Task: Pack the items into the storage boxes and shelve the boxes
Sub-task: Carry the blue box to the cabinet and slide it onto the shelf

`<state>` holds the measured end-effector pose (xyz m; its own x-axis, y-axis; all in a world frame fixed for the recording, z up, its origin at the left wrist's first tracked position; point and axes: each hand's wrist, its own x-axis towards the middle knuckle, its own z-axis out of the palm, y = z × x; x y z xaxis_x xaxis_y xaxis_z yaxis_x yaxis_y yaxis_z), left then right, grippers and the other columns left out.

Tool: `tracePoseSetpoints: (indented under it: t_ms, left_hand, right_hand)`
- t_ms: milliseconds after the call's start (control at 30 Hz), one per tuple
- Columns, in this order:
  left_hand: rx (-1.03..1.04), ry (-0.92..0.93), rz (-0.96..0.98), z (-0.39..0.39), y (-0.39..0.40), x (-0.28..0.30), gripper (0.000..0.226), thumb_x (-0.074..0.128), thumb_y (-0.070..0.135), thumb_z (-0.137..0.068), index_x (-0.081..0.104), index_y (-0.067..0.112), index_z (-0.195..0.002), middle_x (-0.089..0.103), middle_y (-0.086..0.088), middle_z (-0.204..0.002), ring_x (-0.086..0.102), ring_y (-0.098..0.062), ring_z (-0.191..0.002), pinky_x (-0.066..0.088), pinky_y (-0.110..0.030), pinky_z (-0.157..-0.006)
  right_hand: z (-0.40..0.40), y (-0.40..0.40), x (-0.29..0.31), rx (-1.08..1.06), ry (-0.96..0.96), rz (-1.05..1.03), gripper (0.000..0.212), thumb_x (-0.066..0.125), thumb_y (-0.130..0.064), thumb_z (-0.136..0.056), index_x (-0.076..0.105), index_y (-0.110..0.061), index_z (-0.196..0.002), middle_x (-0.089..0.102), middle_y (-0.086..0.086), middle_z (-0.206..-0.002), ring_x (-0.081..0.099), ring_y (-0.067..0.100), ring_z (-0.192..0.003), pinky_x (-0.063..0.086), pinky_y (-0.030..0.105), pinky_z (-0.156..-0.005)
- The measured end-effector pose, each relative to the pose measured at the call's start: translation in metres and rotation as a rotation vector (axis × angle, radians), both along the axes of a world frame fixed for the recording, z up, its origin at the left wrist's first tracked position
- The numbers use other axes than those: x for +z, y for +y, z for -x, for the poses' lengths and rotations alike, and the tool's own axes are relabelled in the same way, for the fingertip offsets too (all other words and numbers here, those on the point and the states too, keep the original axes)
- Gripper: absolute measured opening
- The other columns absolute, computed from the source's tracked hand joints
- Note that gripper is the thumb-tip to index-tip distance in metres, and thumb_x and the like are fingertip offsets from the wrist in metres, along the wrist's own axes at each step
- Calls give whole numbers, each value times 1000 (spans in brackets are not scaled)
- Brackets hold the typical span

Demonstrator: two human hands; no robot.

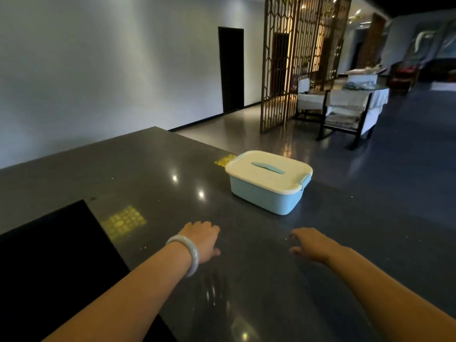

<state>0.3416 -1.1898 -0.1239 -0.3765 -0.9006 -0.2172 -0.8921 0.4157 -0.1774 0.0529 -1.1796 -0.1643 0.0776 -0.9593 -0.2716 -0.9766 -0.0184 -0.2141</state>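
Note:
A light blue storage box (265, 197) with a cream lid and a blue handle stands closed on the dark polished counter (153, 169), near its far right edge. My left hand (203, 239), with a pale bangle on the wrist, hovers over the counter in front of the box, its fingers loosely curled and holding nothing. My right hand (309, 243) is stretched out beside it, fingers relaxed and empty. Both hands are a short way in front of the box and do not touch it.
A black recess (49, 267) cuts into the counter at the near left. Beyond the counter lie a shiny floor, a lattice screen (293, 58), dark-framed chairs with white cushions (345, 112) and a dark doorway (232, 70).

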Motion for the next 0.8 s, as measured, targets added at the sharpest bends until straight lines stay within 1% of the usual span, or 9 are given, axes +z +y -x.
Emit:
tracePoseSetpoints:
  t_ms: [200, 333, 400, 500, 567, 633, 667, 733, 800]
  left_hand:
    - [-147, 29, -11, 14, -104, -13, 50, 56, 46, -90, 47, 16, -129, 51, -6, -127, 50, -30, -118, 41, -43, -97]
    - [-294, 143, 44, 28, -170, -14, 47, 54, 48, -91, 48, 17, -128, 51, -3, -125, 50, -27, -118, 42, -41, -96]
    - [-352, 232, 93, 30, -203, -13, 46, 51, 47, -93, 48, 18, -128, 50, -1, -127, 50, -25, -118, 43, -41, -96]
    - [-390, 361, 155, 31, -251, -9, 42, 46, 44, -96, 47, 18, -129, 48, 0, -129, 49, -22, -116, 44, -39, -94]
    - [-366, 436, 165, 30, -282, -7, 40, 44, 43, -97, 46, 18, -128, 45, -1, -131, 48, -22, -116, 44, -39, -94]
    - [-275, 506, 127, 31, -306, -8, 41, 44, 42, -97, 45, 17, -129, 41, -3, -134, 46, -23, -117, 44, -40, -95]
    - [-225, 531, 98, 33, -319, -7, 43, 44, 42, -97, 43, 16, -131, 39, -4, -135, 46, -24, -117, 44, -40, -95]
    - [-131, 570, 33, 38, -341, -9, 48, 43, 43, -98, 38, 16, -137, 38, -7, -138, 45, -26, -120, 44, -40, -96]
    - [-64, 606, -39, 45, -362, -10, 52, 41, 44, -98, 33, 15, -141, 37, -9, -140, 46, -27, -122, 45, -39, -95]
  right_hand:
    - [9, -52, -8, -152, -12, 21, 58, 61, -42, -89, 44, -18, -139, 47, 3, -141, 45, 19, -128, 37, 31, -105]
    - [14, -78, -1, -312, -15, 73, 58, 58, -44, -90, 43, -18, -140, 47, 3, -141, 45, 19, -129, 37, 32, -106]
    - [16, -92, 5, -415, -17, 104, 53, 57, -42, -91, 47, -18, -137, 51, 3, -137, 49, 20, -125, 40, 32, -104]
    - [18, -116, 12, -568, -30, 197, 33, 53, -34, -94, 56, -18, -123, 61, 5, -121, 59, 20, -104, 49, 34, -91]
    - [15, -137, 14, -669, -48, 268, 28, 50, -31, -96, 55, -16, -119, 63, 6, -115, 59, 18, -91, 49, 31, -79]
    - [9, -156, 14, -771, -106, 308, 37, 48, -33, -97, 47, -13, -128, 60, 9, -118, 58, 20, -92, 46, 29, -74]
    - [8, -167, 13, -821, -134, 320, 43, 47, -35, -97, 42, -11, -133, 57, 12, -122, 58, 24, -98, 46, 32, -76]
    - [7, -186, 10, -915, -172, 324, 51, 43, -38, -98, 33, -11, -140, 51, 16, -129, 54, 32, -112, 44, 38, -87]
    - [9, -200, 8, -997, -220, 303, 53, 37, -40, -100, 26, -14, -144, 48, 18, -132, 52, 34, -114, 43, 41, -91]
